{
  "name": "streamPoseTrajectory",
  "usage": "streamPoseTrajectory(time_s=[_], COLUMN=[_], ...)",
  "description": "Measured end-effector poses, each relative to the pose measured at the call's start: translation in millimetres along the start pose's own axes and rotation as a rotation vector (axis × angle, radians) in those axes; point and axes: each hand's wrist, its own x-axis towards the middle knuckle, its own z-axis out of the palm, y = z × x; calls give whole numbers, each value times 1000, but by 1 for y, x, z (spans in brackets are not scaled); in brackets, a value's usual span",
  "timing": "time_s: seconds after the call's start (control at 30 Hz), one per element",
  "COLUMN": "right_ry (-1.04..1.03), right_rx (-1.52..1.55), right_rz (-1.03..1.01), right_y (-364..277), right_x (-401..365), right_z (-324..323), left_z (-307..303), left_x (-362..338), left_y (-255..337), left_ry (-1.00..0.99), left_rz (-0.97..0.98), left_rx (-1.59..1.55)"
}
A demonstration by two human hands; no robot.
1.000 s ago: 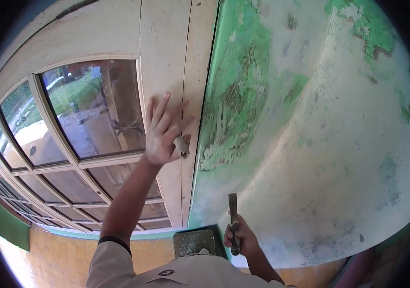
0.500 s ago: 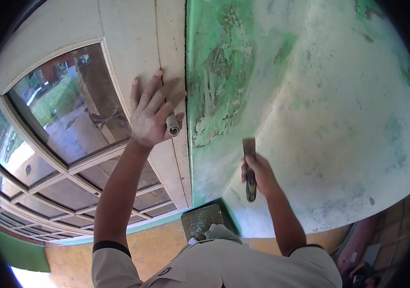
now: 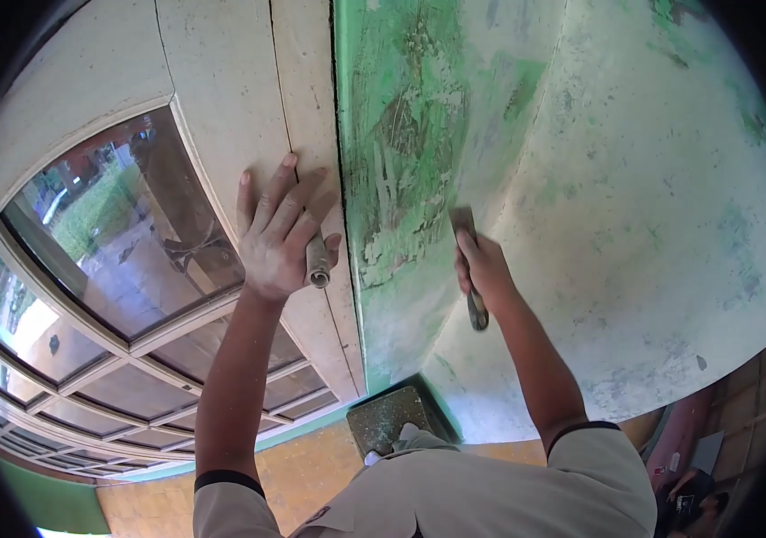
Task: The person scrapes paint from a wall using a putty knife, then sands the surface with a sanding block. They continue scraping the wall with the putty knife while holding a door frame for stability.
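Observation:
My left hand [image 3: 277, 231] presses flat against the cream door frame [image 3: 307, 108], fingers spread, with a small roll of sandpaper [image 3: 317, 262] pinched under the thumb. My right hand [image 3: 483, 264] grips a scraper [image 3: 469, 265] by its dark handle. The scraper's metal blade lies against the wall [image 3: 616, 224], right beside a patch of flaking green paint [image 3: 401, 152].
A glazed door with several panes [image 3: 123, 233] fills the left. A speckled block [image 3: 387, 420] sits on the tiled floor [image 3: 302, 475] below, at the foot of the wall. Dark objects lie at the bottom right corner.
My right hand has risen with the scraper from low near my body to the peeling green patch. My left hand stays on the frame; the view has tilted.

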Motion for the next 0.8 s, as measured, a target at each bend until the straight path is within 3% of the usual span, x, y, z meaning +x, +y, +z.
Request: streamPoseTrajectory(time_s=[0.03, 0.13, 0.27, 0.37, 0.47, 0.53, 0.6, 0.8], right_ry=[-19, 51, 80, 54, 18, 38, 92, 94], right_rx=[-6, 57, 106, 52, 59, 139, 158, 83], right_rz=[-81, 15, -27, 129, -4, 49, -37, 118], right_y=[-12, -17, -7, 13, -13, -19, -20, 15], right_x=[17, 19, -3, -13, 29, 25, 17, -17], right_z=[6, 7, -8, -10, -1, 2, -11, -15], left_z=[0, 1, 0, -1, 1, 0, 1, 0], left_x=[0, 0, -1, -1, -1, 0, -1, 1], left_y=[0, -1, 0, 1, 1, 0, 2, 2], left_ry=[-1, 5, 1, -9, 11, 5, -1, 3], left_rz=[0, -2, -14, -23, -20, -9, -16, -13], left_rx=[-4, -14, -30, -13, -14, -13, -15, -7])
